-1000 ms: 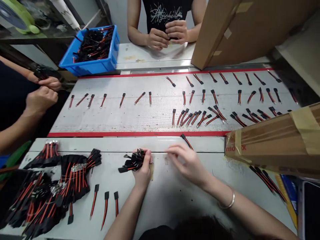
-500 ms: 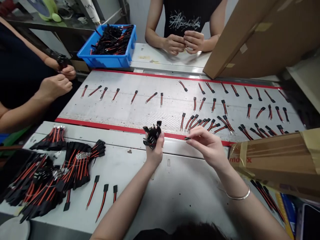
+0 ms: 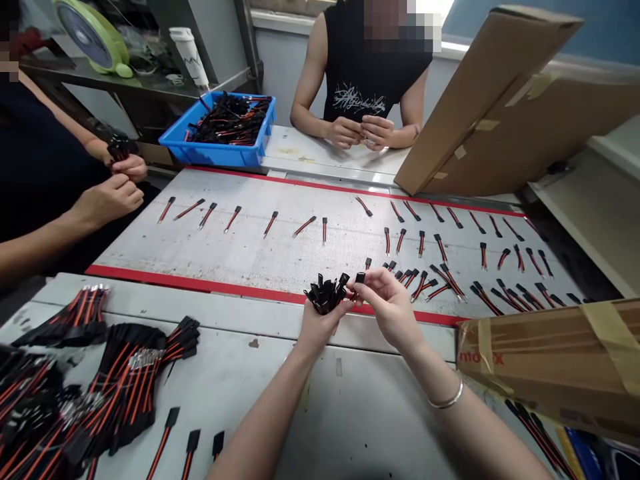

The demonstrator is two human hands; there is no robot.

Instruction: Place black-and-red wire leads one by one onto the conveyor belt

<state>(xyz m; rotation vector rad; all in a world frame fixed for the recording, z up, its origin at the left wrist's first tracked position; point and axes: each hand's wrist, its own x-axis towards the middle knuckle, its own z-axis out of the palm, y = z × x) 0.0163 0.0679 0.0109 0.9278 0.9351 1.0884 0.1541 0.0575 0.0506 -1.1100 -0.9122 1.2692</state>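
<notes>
My left hand point(image 3: 320, 327) is closed around a bunch of short cables point(image 3: 326, 293), their black connector ends pointing up and away. Close against its right side, my right hand point(image 3: 393, 307) pinches a single cable with a black connector point(image 3: 360, 278). The fingertips of both hands nearly meet there, so the lower part of that cable is hidden. Just beyond the hands, red-and-black cables point(image 3: 387, 241) lie in loose rows on the mesh belt point(image 3: 240, 257).
Bundled cables point(image 3: 135, 373) pile up at the left of the near table point(image 3: 280, 407). A taped cardboard box point(image 3: 540, 347) stands at the right, a larger cardboard sheet point(image 3: 490, 127) behind. Beyond the belt sits a blue bin point(image 3: 215, 155) of cables. Two co-workers' hands point(image 3: 363, 131) are busy.
My right hand has moved left to beside the bunch and now pinches a visible cable. My left hand has turned slightly rightward. The view has tilted up.
</notes>
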